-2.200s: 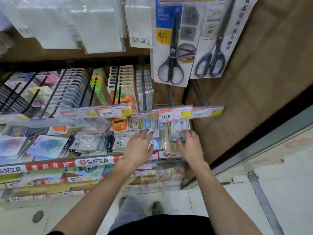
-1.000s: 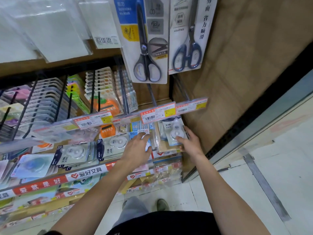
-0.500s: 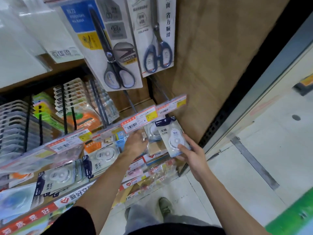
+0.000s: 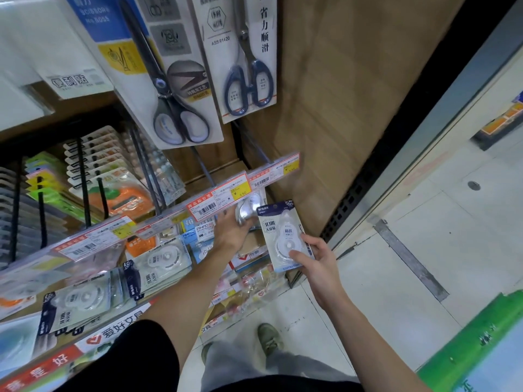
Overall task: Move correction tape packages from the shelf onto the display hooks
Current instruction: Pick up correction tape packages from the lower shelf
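Observation:
My right hand holds a white and dark-blue correction tape package upright, clear of the shelf, just right of the price rail. My left hand reaches under that rail and grips a second, shiny correction tape package still lying on the shelf. Bare display hooks slope down from the back panel to the rail above both hands. More correction tape packages lie on the shelf to the left.
Two carded scissors hang above the hooks. Filled hooks with orange and pastel packs crowd the left. A wooden side panel closes the shelf on the right, with tiled floor beyond. My shoes stand below.
My right hand has lifted one package off the shelf and drawn it out to the right. My left hand has slid right under the rail onto a second package. The view tilted rightwards.

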